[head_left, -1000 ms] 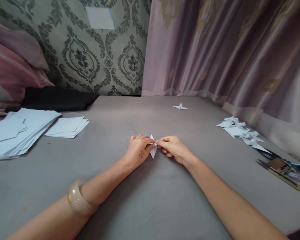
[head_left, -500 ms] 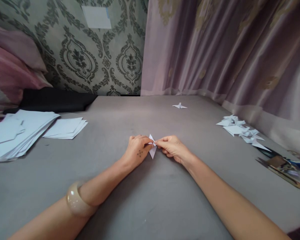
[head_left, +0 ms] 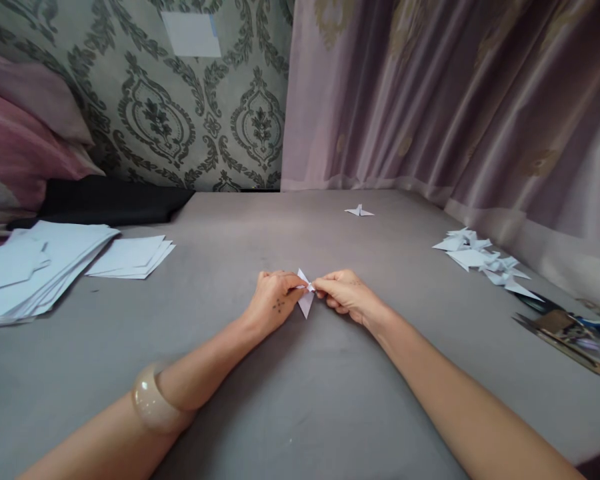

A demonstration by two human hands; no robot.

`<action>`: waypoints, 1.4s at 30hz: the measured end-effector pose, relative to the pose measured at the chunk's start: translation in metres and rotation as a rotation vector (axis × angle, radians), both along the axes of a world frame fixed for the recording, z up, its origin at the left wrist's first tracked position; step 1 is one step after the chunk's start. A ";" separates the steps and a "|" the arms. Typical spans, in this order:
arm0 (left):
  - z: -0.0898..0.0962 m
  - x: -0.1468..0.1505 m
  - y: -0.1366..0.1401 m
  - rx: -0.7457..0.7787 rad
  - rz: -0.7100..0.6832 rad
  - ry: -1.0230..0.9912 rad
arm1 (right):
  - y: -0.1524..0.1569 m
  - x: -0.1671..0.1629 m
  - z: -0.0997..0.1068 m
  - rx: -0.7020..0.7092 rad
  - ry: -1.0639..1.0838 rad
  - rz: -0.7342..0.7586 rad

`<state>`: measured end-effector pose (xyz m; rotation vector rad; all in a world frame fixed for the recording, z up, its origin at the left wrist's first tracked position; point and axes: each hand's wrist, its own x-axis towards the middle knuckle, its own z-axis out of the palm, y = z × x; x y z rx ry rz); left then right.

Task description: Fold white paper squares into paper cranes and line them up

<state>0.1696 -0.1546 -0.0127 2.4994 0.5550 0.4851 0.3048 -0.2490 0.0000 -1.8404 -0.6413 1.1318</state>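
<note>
Step in hand looks like fine shaping of a half-made origami bird (head_left: 306, 307), held abt mid-worktop (head_left: 330, 400), b/w both hands, well in from all edges. L hand (head_left: 277, 297): grip pinching the bird's L side, thumb & forefinger, 2 pointed flaps sticking out, 1 twd far edge, 1 twd near edge. R hand (head_left: 347, 293): grip pinching at the small R tip, other fingers curled under; exact fold hidden by fingertips. Next move prob. calls for L to hold the body steady while R works that tip w/ light pressure, so thin ppr doesn't tear or skew. Containers: no box or tray seen; things lie loose in piles instead. Pile of origami birds (head_left: 473, 255) sits near R edge, just beyond some tools (head_left: 563, 343), type unclear; a single origami bird (head_left: 360, 211) is near far edge, R of centre. Raw stock at L edge: big paper stack (head_left: 60, 257), sheets fanned, w/ small paper stack (head_left: 130, 256) just R of it; black cloth (head_left: 115, 200) behind, twd far L corner.
</note>
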 end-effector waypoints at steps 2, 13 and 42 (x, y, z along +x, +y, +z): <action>0.001 0.000 0.000 -0.014 -0.004 -0.009 | -0.001 -0.001 0.001 0.005 -0.004 0.005; -0.001 -0.001 0.003 -0.142 0.022 -0.063 | -0.022 -0.003 -0.013 0.361 -0.567 0.146; -0.003 0.001 0.003 -0.183 0.029 -0.069 | -0.027 -0.007 -0.013 0.367 -1.031 0.261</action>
